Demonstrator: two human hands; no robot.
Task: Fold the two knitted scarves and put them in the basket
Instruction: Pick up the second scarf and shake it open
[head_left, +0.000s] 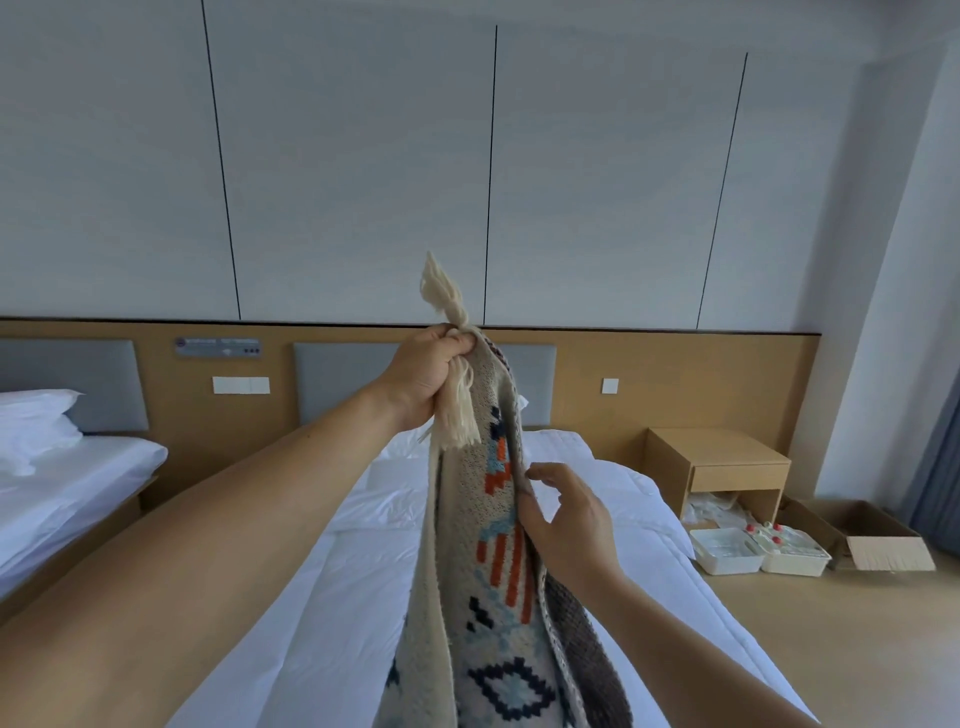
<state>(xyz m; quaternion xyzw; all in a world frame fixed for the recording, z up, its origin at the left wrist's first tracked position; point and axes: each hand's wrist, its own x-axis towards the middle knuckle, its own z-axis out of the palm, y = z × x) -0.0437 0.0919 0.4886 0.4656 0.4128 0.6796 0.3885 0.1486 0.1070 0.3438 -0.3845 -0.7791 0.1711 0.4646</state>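
Observation:
A cream knitted scarf (483, 571) with orange, navy and light-blue patterns and cream tassels hangs in front of me over the white bed (597, 467). My left hand (431, 371) is raised high and grips its tasselled end. Lower down, my right hand (566, 514) touches the scarf's right edge with the thumb side, its fingers spread and loosely bent. A grey-brown knitted layer (582, 639) shows behind the patterned one at the lower right; whether it is a second scarf I cannot tell. No basket is in view.
A second white bed (78, 467) lies at the left. A wooden nightstand (717, 462) stands right of the bed, with white plastic containers (758, 551) and an open cardboard box (872, 535) on the floor beside it. A wooden headboard panel (649, 379) runs along the wall.

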